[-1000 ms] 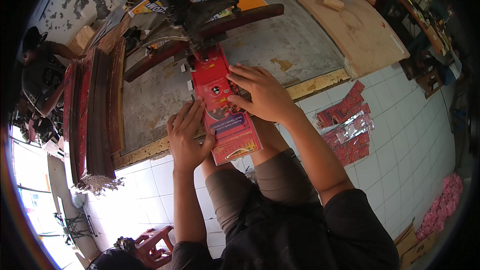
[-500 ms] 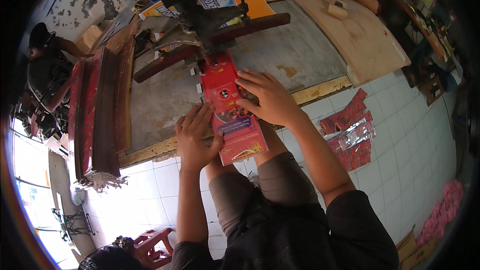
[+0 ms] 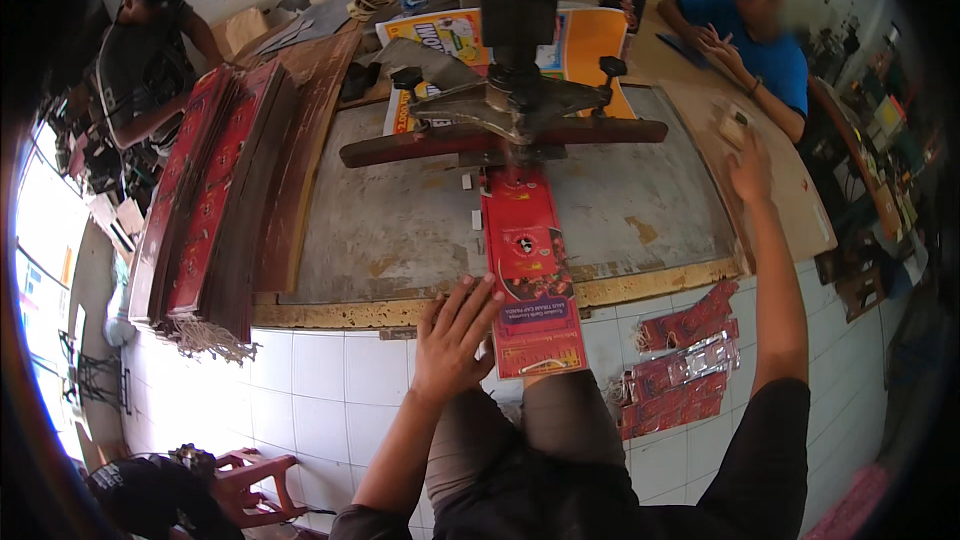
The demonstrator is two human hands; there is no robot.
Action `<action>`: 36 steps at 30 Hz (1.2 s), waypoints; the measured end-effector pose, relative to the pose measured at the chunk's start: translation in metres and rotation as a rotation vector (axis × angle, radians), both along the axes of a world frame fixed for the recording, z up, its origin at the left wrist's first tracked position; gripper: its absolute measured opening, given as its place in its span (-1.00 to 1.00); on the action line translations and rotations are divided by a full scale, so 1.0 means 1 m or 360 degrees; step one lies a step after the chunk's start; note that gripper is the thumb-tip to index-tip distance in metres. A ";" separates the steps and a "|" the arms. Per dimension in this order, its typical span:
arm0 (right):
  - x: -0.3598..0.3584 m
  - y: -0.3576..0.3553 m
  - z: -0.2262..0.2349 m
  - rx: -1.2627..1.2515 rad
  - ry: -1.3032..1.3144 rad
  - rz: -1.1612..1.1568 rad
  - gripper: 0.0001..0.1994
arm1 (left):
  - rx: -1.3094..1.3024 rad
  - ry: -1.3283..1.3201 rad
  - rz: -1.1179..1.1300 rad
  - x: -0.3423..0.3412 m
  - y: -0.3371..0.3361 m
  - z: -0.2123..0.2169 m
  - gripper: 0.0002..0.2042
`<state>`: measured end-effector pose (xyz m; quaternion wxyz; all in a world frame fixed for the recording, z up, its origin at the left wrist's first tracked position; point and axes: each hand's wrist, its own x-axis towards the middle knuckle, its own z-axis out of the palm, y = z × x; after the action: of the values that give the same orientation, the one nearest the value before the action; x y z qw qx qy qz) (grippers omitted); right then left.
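Observation:
A strip of red printed packaging sheets lies lengthwise on the grey metal press table. Its far end is under the press head, and its near end hangs over the front edge toward my lap. My left hand rests with fingers stretched out against the strip's left edge. Out to the right, my right hand reaches over the wooden board with fingers extended. Its fingertips are at a small wooden block with a dark top; whether they touch it is hard to see.
Tall stacks of red printed strips stand at the left, beside a person in dark clothes. A person in a blue shirt sits at the far right of the wooden board. Cut red strips lie on the tiled floor. A red stool stands lower left.
My right hand has left the red strip and moved right to the small wooden block. My left hand stays at the strip's left edge. The view has shifted, showing more of both people.

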<state>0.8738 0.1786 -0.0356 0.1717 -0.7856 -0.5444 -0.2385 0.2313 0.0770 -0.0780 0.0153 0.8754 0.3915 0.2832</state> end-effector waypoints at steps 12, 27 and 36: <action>0.046 0.047 -0.019 -0.0113 0.0052 -0.0006 -0.52 | 0.0374 -0.0103 0.0252 0.021 0.004 -0.030 -0.59; -0.146 -0.125 0.048 0.0236 0.0693 0.0846 -0.64 | 0.0387 -0.0293 0.0345 0.035 0.005 -0.027 -0.63; -0.332 -0.185 0.080 -0.0214 0.0861 0.1721 -0.54 | 0.0400 -0.0342 0.0318 0.036 0.006 -0.034 -0.57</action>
<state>0.5421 -0.0066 0.0441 0.3507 -0.4395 -0.8173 0.1256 0.2675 0.0832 -0.1122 -0.0806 0.7919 0.4340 0.4219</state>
